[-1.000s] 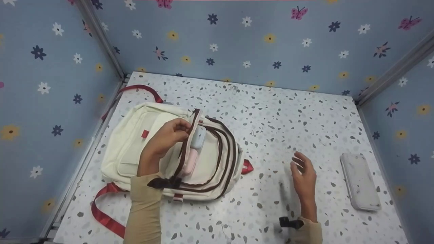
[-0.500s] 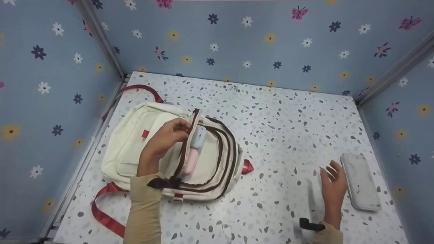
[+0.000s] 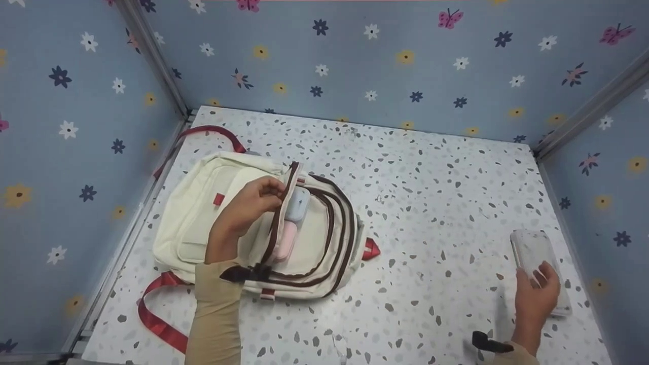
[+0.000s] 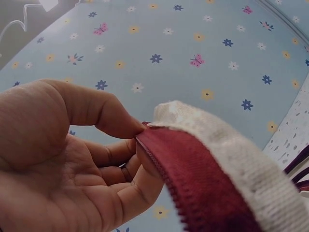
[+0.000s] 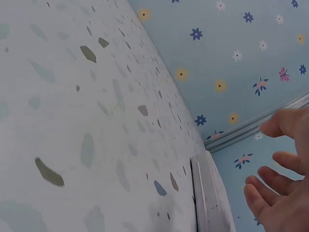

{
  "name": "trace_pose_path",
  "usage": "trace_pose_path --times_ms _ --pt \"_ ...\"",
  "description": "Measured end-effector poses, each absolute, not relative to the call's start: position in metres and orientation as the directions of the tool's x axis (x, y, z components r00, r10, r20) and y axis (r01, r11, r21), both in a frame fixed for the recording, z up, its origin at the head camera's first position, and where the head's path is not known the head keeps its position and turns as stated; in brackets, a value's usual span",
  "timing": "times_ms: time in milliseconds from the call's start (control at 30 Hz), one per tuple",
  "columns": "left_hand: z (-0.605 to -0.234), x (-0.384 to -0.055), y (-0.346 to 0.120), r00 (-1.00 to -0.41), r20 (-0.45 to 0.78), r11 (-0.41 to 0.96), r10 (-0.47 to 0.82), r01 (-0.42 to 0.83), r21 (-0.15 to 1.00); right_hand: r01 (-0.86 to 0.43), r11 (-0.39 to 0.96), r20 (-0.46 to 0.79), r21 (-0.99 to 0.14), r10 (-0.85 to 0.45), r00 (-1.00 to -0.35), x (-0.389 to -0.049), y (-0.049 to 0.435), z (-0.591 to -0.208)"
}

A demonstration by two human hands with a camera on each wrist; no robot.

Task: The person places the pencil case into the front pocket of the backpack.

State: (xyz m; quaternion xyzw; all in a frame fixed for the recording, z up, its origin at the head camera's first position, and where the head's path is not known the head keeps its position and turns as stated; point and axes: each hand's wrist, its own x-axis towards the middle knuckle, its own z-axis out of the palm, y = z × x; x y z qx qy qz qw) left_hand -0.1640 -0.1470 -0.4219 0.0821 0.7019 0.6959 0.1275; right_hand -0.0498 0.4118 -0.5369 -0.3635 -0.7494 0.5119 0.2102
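A cream backpack [image 3: 203, 213] with dark-brown zippers lies on the speckled table, its front pocket unzipped. My left hand [image 3: 248, 205] pinches the zipper edge of the pocket flap [image 4: 193, 169] between thumb and fingers and holds it up. Inside the pocket sit a light-blue rounded case [image 3: 297, 205] and a pink one [image 3: 285, 241]. Over at the right, a long grey-white case [image 3: 535, 251] lies flat on the table. My right hand [image 3: 538, 294] hovers over its near half with fingers loosely bent and nothing in them; it hides part of the case.
Red straps [image 3: 159, 329] trail from the backpack's left side, and a red tab [image 3: 371, 249] sticks out at its right. Blue flowered panels [image 3: 355, 66] wall the table at the back and both sides, joined by metal corner posts [image 3: 593, 104].
My right hand has moved right across the table, from bare surface to over the grey-white case. My left hand has stayed on the pocket flap, which has not shifted.
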Motion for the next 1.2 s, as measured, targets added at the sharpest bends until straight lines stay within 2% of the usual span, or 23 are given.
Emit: trace_pose_path --times_ms 233,367,533,900,1200 --pt "-0.423 -0.164 -0.147 -0.954 -0.067 0.015 0.291 -0.066 0.998 0.464 0.223 -0.078 -0.857 0.835 -0.545 -0.045 0.436 -0.543" --pt "-0.421 -0.164 -0.146 -0.952 -0.067 0.017 0.297 -0.065 0.998 0.538 0.247 -0.069 -0.806 0.863 -0.500 -0.043 0.450 -0.547" --pt "-0.421 -0.165 -0.146 -0.954 -0.062 0.013 0.295 -0.061 0.998 0.627 0.218 -0.126 -0.748 0.881 -0.457 -0.041 0.466 -0.549" --pt "-0.423 -0.166 -0.145 -0.951 -0.060 0.008 0.302 -0.061 0.998 0.708 0.274 -0.202 -0.651 0.837 -0.509 -0.040 0.483 -0.559" --pt "-0.424 -0.165 -0.146 -0.952 -0.063 -0.006 0.299 -0.067 0.998 0.720 0.316 -0.273 -0.618 0.773 -0.573 -0.033 0.483 -0.562"
